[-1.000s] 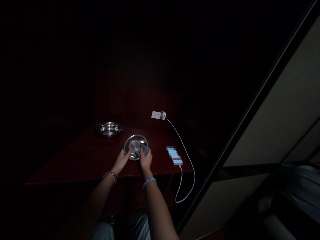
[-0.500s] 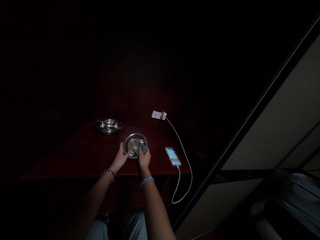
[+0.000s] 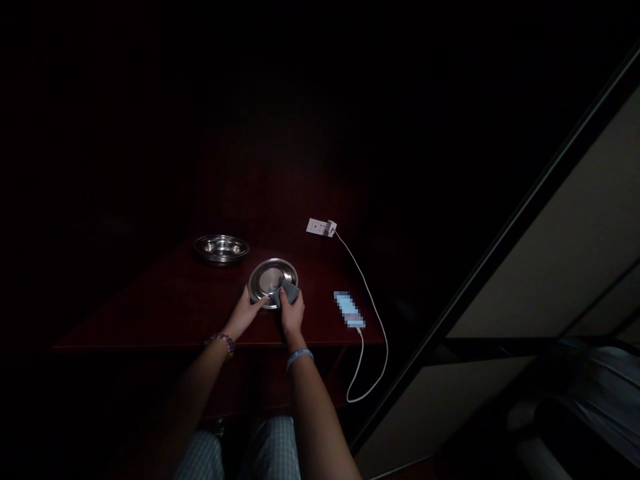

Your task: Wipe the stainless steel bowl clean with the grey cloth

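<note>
A shiny round metal dish (image 3: pixel 271 281) is tilted toward me above the dark red desk. My left hand (image 3: pixel 245 313) grips its lower left rim, thumb over the edge and the other fingers hidden behind it. In my right hand (image 3: pixel 292 313) is a bunched grey cloth (image 3: pixel 289 292), pressed against the inside of the dish at its lower right. The fingers of that hand are closed round the cloth. Farther back to the left, more metal dishes (image 3: pixel 221 250) stand stacked on the desk.
The dark red desk (image 3: pixel 150 313) has its front edge just above my knees. To the right lies a phone (image 3: pixel 349 309) with a blurred screen, joined by a white cable (image 3: pixel 371 293) to a charger in the wall socket (image 3: pixel 321 227). A pale panel (image 3: pixel 540 253) slants along the right.
My right hand and the cloth have shifted slightly over the dish's lower right inside. The dish is tipped a little differently. The whole view has moved slightly.
</note>
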A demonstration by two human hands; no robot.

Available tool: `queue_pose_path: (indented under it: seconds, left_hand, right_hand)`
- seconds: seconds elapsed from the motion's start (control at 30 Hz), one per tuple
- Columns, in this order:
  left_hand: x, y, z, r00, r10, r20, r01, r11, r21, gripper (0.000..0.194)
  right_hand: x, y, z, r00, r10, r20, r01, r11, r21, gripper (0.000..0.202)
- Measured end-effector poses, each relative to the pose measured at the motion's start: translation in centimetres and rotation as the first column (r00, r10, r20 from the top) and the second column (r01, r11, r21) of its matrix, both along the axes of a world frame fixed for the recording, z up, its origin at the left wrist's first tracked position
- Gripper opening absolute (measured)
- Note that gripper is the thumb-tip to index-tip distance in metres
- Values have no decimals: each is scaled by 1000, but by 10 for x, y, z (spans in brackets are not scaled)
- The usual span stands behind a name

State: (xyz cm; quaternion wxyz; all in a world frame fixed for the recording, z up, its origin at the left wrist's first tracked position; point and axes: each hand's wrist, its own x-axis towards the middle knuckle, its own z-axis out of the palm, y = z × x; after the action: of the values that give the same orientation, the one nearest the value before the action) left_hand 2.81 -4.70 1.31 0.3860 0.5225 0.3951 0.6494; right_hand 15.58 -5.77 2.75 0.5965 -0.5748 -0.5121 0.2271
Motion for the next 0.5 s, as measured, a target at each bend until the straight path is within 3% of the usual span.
queue_pose_path:
  seconds: [0.2, 0.5]
  left_hand:
    - [0, -3, 5, 999, 0, 52, 1, 1000, -16, 61]
    - [1, -8, 17, 985, 33, 167, -16, 994, -104, 52]
  right_hand:
    - [0, -2, 3, 992, -59, 116, 75, 988, -134, 35]
    - [0, -2, 2, 988, -53, 143, 74, 987, -143, 33]
